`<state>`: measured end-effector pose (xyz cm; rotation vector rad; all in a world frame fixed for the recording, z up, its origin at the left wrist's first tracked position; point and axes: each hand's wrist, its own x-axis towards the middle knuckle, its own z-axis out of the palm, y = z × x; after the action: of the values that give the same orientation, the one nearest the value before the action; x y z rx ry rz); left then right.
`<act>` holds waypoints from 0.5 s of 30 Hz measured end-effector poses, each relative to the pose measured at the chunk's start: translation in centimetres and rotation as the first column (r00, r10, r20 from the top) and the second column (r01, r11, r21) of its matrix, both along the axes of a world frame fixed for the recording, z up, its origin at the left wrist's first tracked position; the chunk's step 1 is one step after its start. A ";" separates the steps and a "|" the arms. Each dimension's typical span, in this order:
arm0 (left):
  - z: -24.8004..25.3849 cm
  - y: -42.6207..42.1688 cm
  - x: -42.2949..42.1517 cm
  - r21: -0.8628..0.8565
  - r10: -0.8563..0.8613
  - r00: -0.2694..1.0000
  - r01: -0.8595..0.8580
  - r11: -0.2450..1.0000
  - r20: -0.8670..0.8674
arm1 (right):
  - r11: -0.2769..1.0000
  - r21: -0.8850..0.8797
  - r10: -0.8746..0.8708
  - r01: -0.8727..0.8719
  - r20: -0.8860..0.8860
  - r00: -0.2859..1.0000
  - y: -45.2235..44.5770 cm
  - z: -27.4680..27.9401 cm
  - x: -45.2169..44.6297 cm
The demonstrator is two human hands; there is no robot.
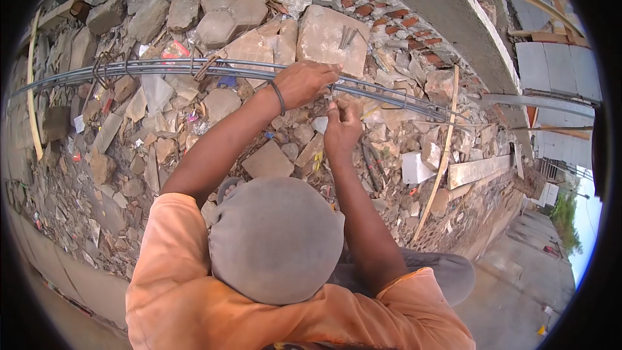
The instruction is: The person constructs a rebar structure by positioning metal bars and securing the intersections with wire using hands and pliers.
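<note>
A bundle of long steel reinforcing bars (246, 72) runs crosswise over the rubble in front of me. My left hand (306, 84), with a dark band at the wrist, is closed over the bars from above. Just below it, my right hand (342, 131) is closed in a pinch with its fingertips at the underside of the bundle; what they hold is too small to make out. Bent steel stirrups (105, 70) hang around the bars on the left. Another stirrup (396, 101) sits toward the right end of the bars.
Broken stone and brick rubble (116, 155) covers the ground. A flat stone slab (324, 32) bears several short metal rods (348, 37). Wooden strips cross under the bars at the left (32, 97) and right (444, 155). A concrete beam (447, 19) rises behind, at the right.
</note>
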<state>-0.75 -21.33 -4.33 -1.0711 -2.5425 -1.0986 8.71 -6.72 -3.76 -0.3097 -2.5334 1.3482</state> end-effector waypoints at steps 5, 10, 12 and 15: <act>-1.9 0.4 -0.5 -0.009 0.004 0.999 -0.004 1.000 -0.041 | 0.905 0.403 0.162 -0.136 -0.029 0.986 0.1 0.5 -0.6; -1.9 0.3 -0.2 -0.035 0.030 0.995 -0.033 0.999 -0.096 | 0.553 0.671 0.284 -0.494 0.405 0.869 -0.5 5.6 -3.2; -1.7 0.2 -0.2 -0.027 0.051 0.994 -0.054 0.998 -0.102 | 0.368 0.680 0.328 -0.634 0.543 0.773 -0.9 7.9 -5.0; -1.9 0.3 0.0 0.016 0.082 0.995 -0.081 0.997 -0.054 | 0.174 0.615 0.390 -0.769 0.674 0.627 -0.4 9.6 -8.8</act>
<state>-0.80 -20.99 -6.21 -0.9709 -2.5084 -1.0498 -0.13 -7.16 5.84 0.8608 -3.4142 -0.2546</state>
